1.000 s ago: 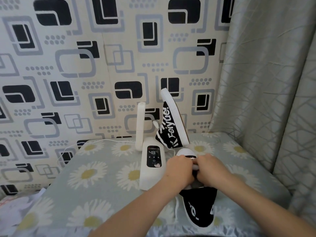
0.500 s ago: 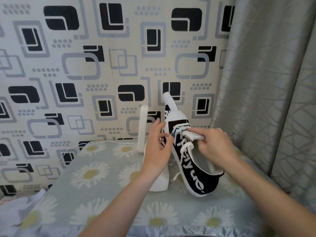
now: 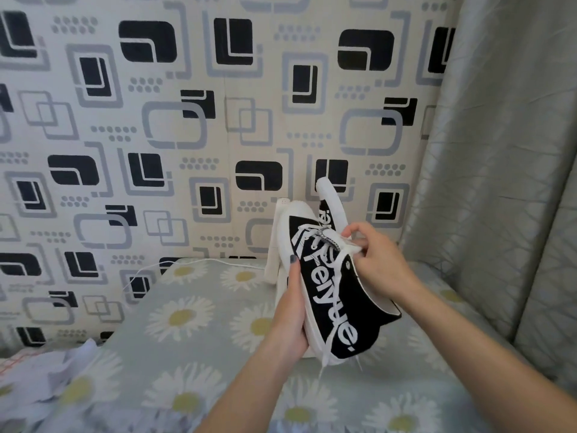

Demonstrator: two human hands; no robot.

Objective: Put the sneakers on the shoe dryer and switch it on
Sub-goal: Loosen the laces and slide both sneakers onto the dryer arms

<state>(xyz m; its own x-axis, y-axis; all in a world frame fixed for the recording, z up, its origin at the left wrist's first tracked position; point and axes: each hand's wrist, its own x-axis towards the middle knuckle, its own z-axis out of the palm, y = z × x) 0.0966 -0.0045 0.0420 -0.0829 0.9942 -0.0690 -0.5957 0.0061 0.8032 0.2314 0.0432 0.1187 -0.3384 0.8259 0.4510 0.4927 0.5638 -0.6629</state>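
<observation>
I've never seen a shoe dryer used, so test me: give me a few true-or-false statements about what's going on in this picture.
1. Both hands are on the same sneaker. True: the left hand grips the sole side of the front sneaker and the right hand pinches its tongue.
2. The other sneaker lies flat on the cover. False: the second sneaker stands toe-up behind the held one.
3. The cover is plain blue. False: the cover is grey-green with daisies.
4. A white cord runs left from the dryer. True: the cord trails toward the wall.
5. The left dryer post is already inside a shoe. False: the post stands bare beside the held sneaker.
</observation>
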